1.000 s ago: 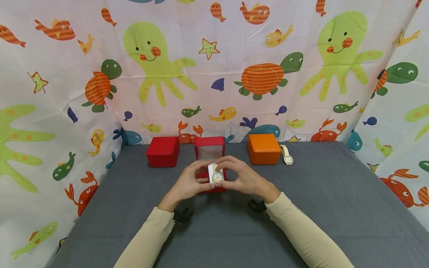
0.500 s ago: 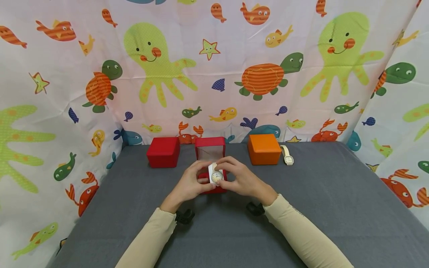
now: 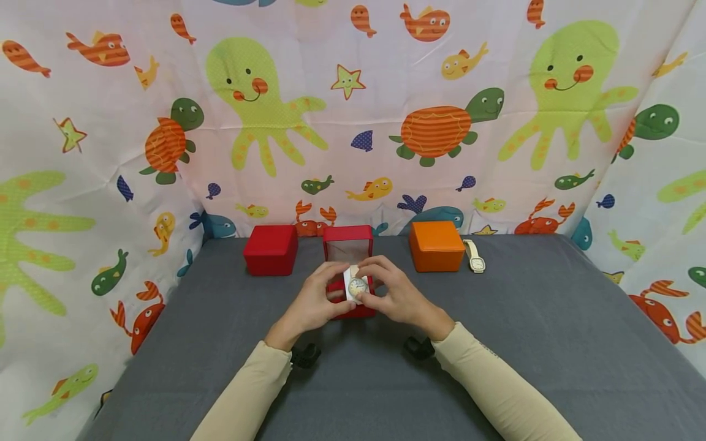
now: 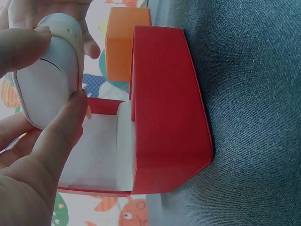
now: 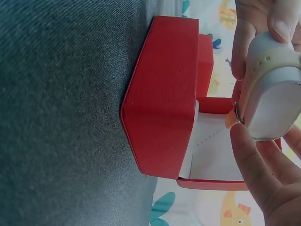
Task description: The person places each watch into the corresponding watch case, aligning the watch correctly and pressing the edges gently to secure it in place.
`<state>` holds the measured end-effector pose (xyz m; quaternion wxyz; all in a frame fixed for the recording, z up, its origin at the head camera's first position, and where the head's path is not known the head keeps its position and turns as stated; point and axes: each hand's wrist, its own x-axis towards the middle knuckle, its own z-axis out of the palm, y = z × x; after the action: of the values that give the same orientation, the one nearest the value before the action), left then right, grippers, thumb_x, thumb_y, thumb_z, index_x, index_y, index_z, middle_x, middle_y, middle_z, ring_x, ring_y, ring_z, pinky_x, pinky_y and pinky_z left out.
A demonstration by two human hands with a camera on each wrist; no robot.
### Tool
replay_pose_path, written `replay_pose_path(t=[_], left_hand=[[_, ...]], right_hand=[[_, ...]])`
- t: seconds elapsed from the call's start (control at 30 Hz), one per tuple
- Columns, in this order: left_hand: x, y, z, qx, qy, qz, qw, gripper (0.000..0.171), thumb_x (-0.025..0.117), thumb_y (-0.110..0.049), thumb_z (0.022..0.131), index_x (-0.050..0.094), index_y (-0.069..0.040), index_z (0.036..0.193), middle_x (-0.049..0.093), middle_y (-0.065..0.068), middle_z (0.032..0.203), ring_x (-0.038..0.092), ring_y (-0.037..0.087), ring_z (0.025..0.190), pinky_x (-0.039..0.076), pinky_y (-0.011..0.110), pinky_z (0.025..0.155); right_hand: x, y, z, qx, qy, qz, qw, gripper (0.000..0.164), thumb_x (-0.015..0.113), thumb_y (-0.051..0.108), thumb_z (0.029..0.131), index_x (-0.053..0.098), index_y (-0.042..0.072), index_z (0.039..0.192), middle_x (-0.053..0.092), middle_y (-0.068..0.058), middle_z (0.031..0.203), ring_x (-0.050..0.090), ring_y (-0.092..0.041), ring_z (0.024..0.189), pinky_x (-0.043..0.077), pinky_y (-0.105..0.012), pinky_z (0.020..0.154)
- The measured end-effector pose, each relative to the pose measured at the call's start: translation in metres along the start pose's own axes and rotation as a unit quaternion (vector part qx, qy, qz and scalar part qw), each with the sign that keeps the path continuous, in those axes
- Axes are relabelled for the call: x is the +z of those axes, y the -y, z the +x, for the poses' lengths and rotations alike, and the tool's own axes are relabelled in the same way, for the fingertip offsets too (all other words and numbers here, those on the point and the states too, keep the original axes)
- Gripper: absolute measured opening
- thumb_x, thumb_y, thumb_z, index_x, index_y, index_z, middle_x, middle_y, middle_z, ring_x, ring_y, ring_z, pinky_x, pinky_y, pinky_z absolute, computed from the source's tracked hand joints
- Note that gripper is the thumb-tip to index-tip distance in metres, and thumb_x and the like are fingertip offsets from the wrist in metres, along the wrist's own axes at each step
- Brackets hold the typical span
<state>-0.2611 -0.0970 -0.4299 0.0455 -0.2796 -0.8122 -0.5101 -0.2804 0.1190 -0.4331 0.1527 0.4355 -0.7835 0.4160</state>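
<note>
A watch [image 3: 357, 286] with a round pale dial and cream strap is wrapped around a white watch cushion [image 4: 40, 89], held above an open red box [image 3: 349, 233]. My left hand [image 3: 310, 303] grips the cushion's left side. From the right, my right hand [image 3: 402, 298] pinches the watch and cushion, its thumb at the dial's lower edge. The wrist views show the cushion's flat end and holes in the strap [image 5: 265, 61]. Below the hands, the box's red front [image 4: 167, 108] faces me; its raised lid has a whitish lining [image 5: 216, 146].
A closed red box [image 3: 270, 251] stands left of the open one. To the right is an orange box [image 3: 437, 248], with a second cream-strapped watch [image 3: 476, 262] lying beside it. A sea-animal printed cloth [image 3: 353, 122] hangs behind the grey-covered table [image 3: 353, 392].
My right thumb has shifted slightly up over the lower edge of the watch dial. Both hands otherwise stay at the same place over the open box, and the head view drifts a little.
</note>
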Motion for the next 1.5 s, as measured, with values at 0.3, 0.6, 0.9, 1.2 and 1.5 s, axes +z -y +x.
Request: replay_pose_path(t=[0.3,0.6,0.9,1.2,1.5], left_hand=[[0.005,0.001,0.001,0.020,0.008,0.038,0.9991,0.069,0.080,-0.005,0.075,0.047,-0.005,0.136,0.046,0.007,0.132,0.046,0.021,0.119,0.053,0.043,0.083],[0.008,0.000,0.000,0.028,-0.004,0.041,0.9988,0.069,0.082,-0.004,0.072,0.050,-0.009,0.134,0.047,0.001,0.130,0.046,0.019,0.117,0.054,0.042,0.084],[0.002,0.001,0.000,0.000,0.000,0.003,1.0000,0.070,0.081,-0.005,0.074,0.048,-0.008,0.135,0.046,0.002,0.130,0.046,0.021,0.120,0.053,0.042,0.084],[-0.005,0.004,-0.001,-0.013,0.012,-0.016,0.9997,0.070,0.080,-0.004,0.074,0.047,-0.007,0.136,0.046,0.006,0.131,0.047,0.027,0.119,0.051,0.046,0.087],[-0.007,0.008,0.001,-0.022,0.007,0.085,0.9961,0.068,0.083,-0.016,0.073,0.052,-0.011,0.134,0.050,0.003,0.132,0.048,0.034,0.117,0.050,0.049,0.089]], right_hand=[[-0.001,-0.001,0.001,0.024,-0.008,0.006,1.000,0.024,0.072,0.018,0.084,0.063,0.011,0.106,0.052,-0.006,0.119,0.053,-0.017,0.099,0.056,-0.034,0.076],[0.000,-0.001,0.000,0.076,-0.022,0.001,0.997,0.026,0.070,0.021,0.086,0.063,0.014,0.109,0.053,0.001,0.117,0.053,-0.014,0.101,0.055,-0.032,0.080],[-0.009,-0.005,-0.002,0.044,0.055,-0.022,0.997,0.051,0.075,0.027,0.080,0.054,0.016,0.126,0.046,0.002,0.131,0.046,-0.015,0.115,0.048,-0.041,0.095],[-0.008,-0.009,-0.003,0.049,0.080,-0.022,0.995,0.063,0.077,0.023,0.078,0.049,0.014,0.133,0.044,0.003,0.137,0.046,-0.020,0.120,0.043,-0.041,0.101],[-0.004,-0.018,0.000,0.038,0.083,-0.003,0.996,0.057,0.075,0.020,0.078,0.052,0.013,0.129,0.048,0.003,0.130,0.049,-0.023,0.114,0.047,-0.047,0.095]])
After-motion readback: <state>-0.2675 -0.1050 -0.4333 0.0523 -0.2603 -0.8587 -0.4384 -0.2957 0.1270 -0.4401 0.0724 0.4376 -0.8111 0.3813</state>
